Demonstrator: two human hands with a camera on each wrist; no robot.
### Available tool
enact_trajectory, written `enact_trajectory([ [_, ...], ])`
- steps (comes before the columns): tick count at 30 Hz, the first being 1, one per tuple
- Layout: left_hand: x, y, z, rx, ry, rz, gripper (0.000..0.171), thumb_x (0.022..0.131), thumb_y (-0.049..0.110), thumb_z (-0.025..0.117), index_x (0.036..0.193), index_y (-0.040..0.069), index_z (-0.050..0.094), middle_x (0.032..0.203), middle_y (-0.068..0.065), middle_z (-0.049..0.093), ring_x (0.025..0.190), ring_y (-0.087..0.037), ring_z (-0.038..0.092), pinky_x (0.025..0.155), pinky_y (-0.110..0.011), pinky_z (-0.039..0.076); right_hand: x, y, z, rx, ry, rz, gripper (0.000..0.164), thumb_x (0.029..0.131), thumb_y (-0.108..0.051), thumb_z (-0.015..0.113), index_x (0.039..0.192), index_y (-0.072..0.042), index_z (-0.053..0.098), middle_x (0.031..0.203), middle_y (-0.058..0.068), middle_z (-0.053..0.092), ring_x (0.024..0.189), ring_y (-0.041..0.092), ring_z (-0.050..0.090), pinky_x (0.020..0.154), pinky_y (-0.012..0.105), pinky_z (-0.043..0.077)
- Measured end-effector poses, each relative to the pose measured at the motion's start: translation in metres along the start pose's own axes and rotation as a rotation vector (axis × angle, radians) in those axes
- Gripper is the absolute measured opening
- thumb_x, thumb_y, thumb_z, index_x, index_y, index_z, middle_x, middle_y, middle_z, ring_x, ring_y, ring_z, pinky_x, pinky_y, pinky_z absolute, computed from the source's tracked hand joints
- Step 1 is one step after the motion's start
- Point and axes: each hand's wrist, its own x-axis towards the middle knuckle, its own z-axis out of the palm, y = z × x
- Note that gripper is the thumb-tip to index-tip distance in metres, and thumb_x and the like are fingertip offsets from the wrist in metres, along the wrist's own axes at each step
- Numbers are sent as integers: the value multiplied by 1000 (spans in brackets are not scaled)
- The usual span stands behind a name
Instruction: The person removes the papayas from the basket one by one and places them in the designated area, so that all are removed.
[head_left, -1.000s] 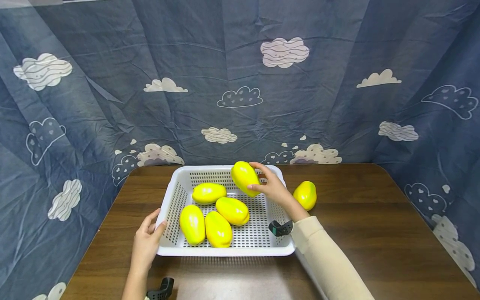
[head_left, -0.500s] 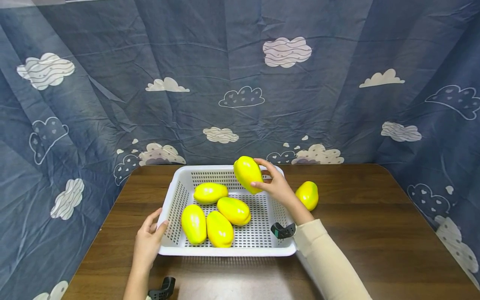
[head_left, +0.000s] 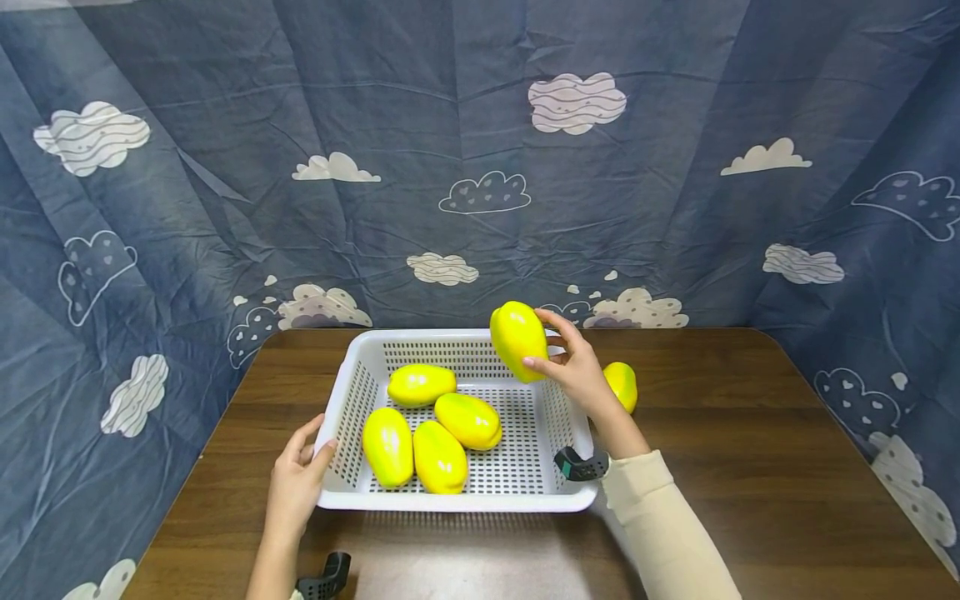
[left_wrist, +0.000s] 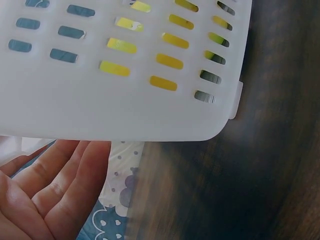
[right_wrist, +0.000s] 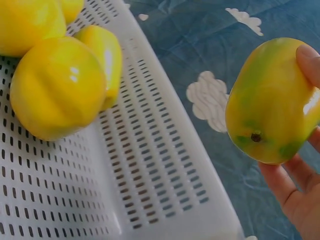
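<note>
A white perforated plastic basket (head_left: pixel 457 502) stands on the table, with several yellow mangoes lying in its left and middle part, such as the front mango (head_left: pixel 439 458). My left hand (head_left: pixel 296 479) grips the basket's left rim, thumb over the edge and fingers on the outside. In the left wrist view, the fingers (left_wrist: pixel 75 185) show below the rim. My right hand (head_left: pixel 581 371) holds one mango (head_left: pixel 517 340) raised over the basket's back right corner. Its green patches and dark stem spot show in the right wrist view, with fingers and thumb round the held mango (right_wrist: pixel 270 105).
Another mango (head_left: pixel 621 385) lies on the brown wooden table (head_left: pixel 750 467) right of the basket, partly hidden behind my right hand and wrist. A blue curtain (head_left: pixel 480 125) with cloud prints hangs behind the table. Black camera mounts sit at both wrists.
My right hand has lifted the mango and moved it rightward, toward the basket's back right corner. My left hand stays on the rim, and the other mangoes lie as before.
</note>
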Motion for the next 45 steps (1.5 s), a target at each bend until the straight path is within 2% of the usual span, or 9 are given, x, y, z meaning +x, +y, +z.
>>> enact_trajectory([
  [2,0,0,0,5,1,1,43,90,15,55,131,13,44,102,-26,60,81,-31,63,59,-34,53,-2,-3,-3,18,14,-7,68,75,-6,71,135,-11,38,134,7,37,105,30,49,73,26,50],
  [7,0,0,0,13,1,-2,43,90,15,55,131,13,44,102,-26,60,81,-31,63,60,-34,53,-12,-24,-10,50,50,1,67,76,2,68,135,-3,35,132,14,36,105,37,48,71,22,49],
  [18,0,2,0,8,-1,-16,43,90,15,54,132,13,43,103,-27,60,82,-32,63,60,-35,53,-24,-26,-29,10,187,-15,63,77,5,66,133,0,37,126,13,42,95,24,51,68,18,48],
  [21,0,2,0,6,-2,-23,43,90,16,54,132,14,43,104,-26,60,83,-32,63,60,-35,53,-27,-20,-36,4,220,-20,63,77,5,66,133,0,37,125,12,42,91,20,52,66,17,48],
  [25,0,1,0,8,2,-27,43,90,17,55,132,15,44,104,-26,60,82,-31,63,60,-35,53,-31,-4,-47,-7,264,-2,65,77,0,68,134,-8,39,127,8,42,87,18,53,65,17,48],
  [31,-1,0,0,8,0,-31,43,90,19,56,131,16,44,104,-25,60,82,-30,63,60,-34,53,-41,15,-61,-23,343,68,66,78,-8,70,136,-15,38,130,4,39,95,16,51,68,18,49],
  [39,0,1,0,13,2,-31,43,90,19,55,131,16,44,103,-25,60,81,-30,63,59,-33,53,-56,37,-79,-36,435,159,65,79,-8,69,136,-13,38,133,5,38,99,19,47,70,14,47],
  [45,0,1,0,13,4,-42,43,90,19,55,131,17,44,104,-25,60,81,-30,63,60,-33,53,-67,52,-87,-44,531,230,62,79,-8,68,135,-14,40,132,3,39,97,15,49,66,13,46],
])
